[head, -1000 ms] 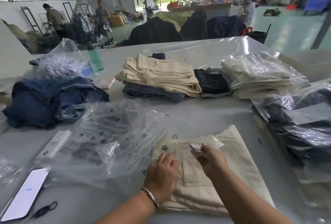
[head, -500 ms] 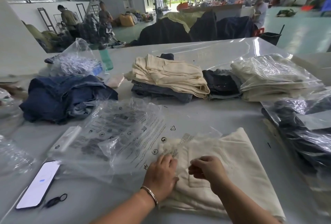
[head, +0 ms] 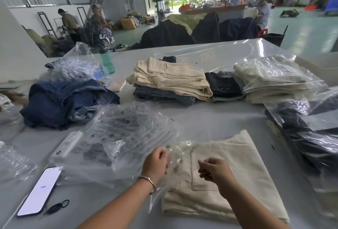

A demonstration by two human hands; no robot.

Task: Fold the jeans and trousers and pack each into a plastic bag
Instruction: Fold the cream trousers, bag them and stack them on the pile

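Folded cream trousers [head: 243, 172] lie flat on the grey table [head: 210, 118] right in front of me. A clear plastic bag [head: 179, 157] is draped over their left end. My left hand [head: 155, 161] grips the bag's left edge with curled fingers. My right hand [head: 214, 169] pinches the bag's thin film over the trousers' pocket. More clear printed bags [head: 117, 137] lie spread to the left. A heap of unfolded blue jeans [head: 64, 102] sits at the left. A stack of folded cream and grey trousers [head: 170, 80] stands in the middle.
Bagged cream trousers [head: 272, 80] and bagged dark jeans [head: 314, 133] are stacked at the right. A dark folded pair [head: 225, 86] lies between the stacks. A phone [head: 40, 192] and a black hair tie [head: 58, 206] lie at the near left. A green bottle [head: 108, 62] stands behind.
Both hands have drawn back toward me over the trousers, pulling the bag's film with them. The right hand has moved apart from the left, to the right.
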